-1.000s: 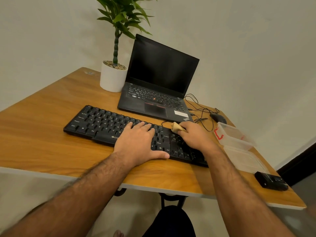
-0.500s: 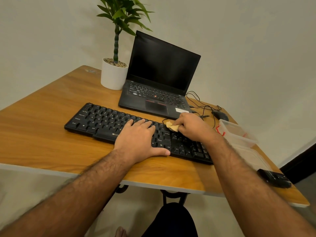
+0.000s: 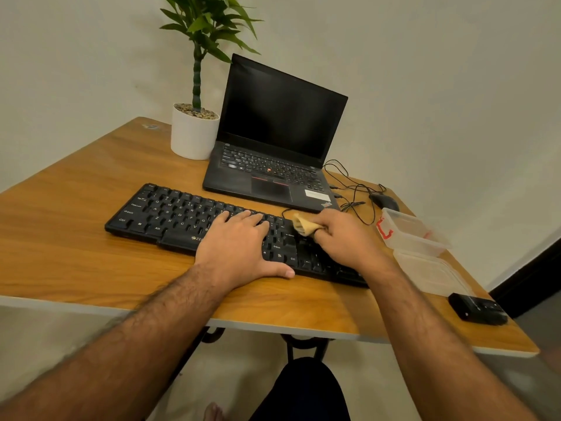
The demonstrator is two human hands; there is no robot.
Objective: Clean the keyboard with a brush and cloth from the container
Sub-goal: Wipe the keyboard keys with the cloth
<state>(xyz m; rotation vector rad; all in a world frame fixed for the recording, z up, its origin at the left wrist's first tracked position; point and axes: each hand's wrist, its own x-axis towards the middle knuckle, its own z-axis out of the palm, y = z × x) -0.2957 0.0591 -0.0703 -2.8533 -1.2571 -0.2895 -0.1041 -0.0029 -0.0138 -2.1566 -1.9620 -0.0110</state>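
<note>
A black keyboard (image 3: 170, 217) lies across the wooden table (image 3: 66, 250) in front of me. My left hand (image 3: 239, 247) rests flat on its middle keys, fingers straight, thumb along the front edge. My right hand (image 3: 343, 235) grips a small yellow cloth (image 3: 305, 226) and presses it on the keys near the keyboard's upper right part. A clear plastic container (image 3: 409, 232) with a red latch stands open to the right, and its lid (image 3: 431, 273) lies just in front of it. No brush shows in view.
An open black laptop (image 3: 273, 153) stands behind the keyboard, with a potted plant (image 3: 194, 132) at its left. Black cables (image 3: 349, 189) and a mouse (image 3: 384, 201) lie at the back right. A small black device (image 3: 476, 308) sits near the table's right front corner.
My right hand has carried the cloth from the right key block up and left along the keyboard's upper edge. The left hand has stayed flat on the keys.
</note>
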